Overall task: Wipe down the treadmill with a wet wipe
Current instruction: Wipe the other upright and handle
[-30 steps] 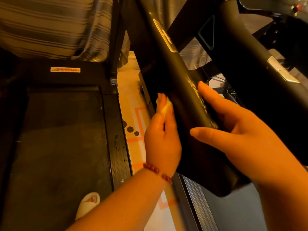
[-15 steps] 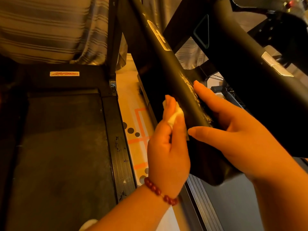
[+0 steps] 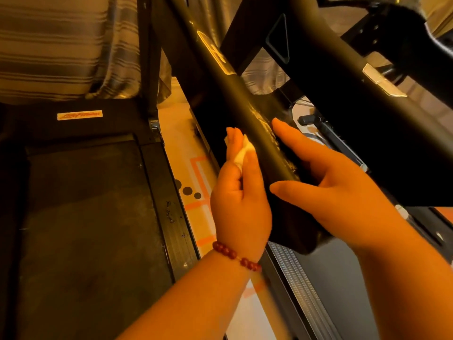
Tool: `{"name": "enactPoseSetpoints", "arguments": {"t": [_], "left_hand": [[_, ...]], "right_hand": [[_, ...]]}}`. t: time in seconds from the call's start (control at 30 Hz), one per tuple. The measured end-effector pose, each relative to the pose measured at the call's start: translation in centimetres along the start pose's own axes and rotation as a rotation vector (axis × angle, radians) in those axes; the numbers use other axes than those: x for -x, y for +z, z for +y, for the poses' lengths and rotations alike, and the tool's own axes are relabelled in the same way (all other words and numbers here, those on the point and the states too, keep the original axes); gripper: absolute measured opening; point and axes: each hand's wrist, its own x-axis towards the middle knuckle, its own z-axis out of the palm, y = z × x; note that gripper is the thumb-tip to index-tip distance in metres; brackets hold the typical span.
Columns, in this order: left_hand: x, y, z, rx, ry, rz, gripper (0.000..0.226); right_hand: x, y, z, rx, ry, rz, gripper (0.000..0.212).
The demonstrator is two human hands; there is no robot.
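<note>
The wet wipe [image 3: 241,153] is pinched at the fingertips of the left hand [image 3: 239,204] against the treadmill upright [image 3: 245,99], where the right hand [image 3: 338,192] is laid straight-fingered.

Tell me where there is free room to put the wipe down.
Free: the dark belt left of the side rail, and the grey belt below the right hand. Crowded: the upright post, where the left hand holds the wet wipe and the right hand rests.
</note>
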Motion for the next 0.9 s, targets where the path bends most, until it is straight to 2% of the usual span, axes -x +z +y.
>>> {"name": "enactPoseSetpoints", "arguments": {"t": [0.07, 0.17, 0.27, 0.33, 0.4, 0.5, 0.6, 0.67, 0.73, 0.8, 0.9], "left_hand": [[-0.6, 0.1, 0.1, -0.009, -0.023, 0.003, 0.041], [2.5, -0.2, -0.4, 0.012, -0.055, -0.08, 0.044], [5.2, -0.9, -0.9, -0.023, 0.036, -0.156, 0.045], [4.1, -1.0, -1.6, -0.05, 0.085, -0.143, 0.05], [2.3, -0.8, -1.6, -0.051, 0.035, -0.101, 0.053], [3.2, -0.2, -1.2, 0.028, -0.008, -0.066, 0.049], [6.2, -0.1, -1.1, 0.148, 0.026, -0.161, 0.049], [6.1, -0.4, -2.2, 0.119, 0.074, -0.198, 0.046], [4.3, -0.7, -3.5, 0.045, 0.053, -0.145, 0.045], [2.8, -0.4, -4.3, -0.024, -0.064, -0.033, 0.045], [3.7, 0.1, -4.1, 0.104, -0.16, 0.018, 0.043]], "right_hand": [[0.9, 0.2, 0.1, -0.001, 0.012, 0.038, 0.075], [2.7, 0.8, 0.9, -0.036, -0.011, 0.113, 0.075], [4.1, 1.9, 1.9, -0.09, -0.025, 0.208, 0.074], [4.6, 2.6, 2.3, -0.046, -0.044, 0.272, 0.073], [4.6, 3.1, 2.4, 0.013, -0.06, 0.315, 0.069], [4.6, 3.6, 2.7, 0.025, -0.092, 0.377, 0.066], [4.6, 4.0, 3.0, -0.027, -0.12, 0.434, 0.066], [4.6, 4.4, 3.2, -0.051, -0.14, 0.485, 0.064], [4.6, 4.7, 3.4, -0.04, -0.178, 0.537, 0.06], [4.5, 5.2, 3.7, -0.04, -0.206, 0.588, 0.056], [4.2, 5.9, 4.3, -0.084, -0.268, 0.68, 0.051]]}}
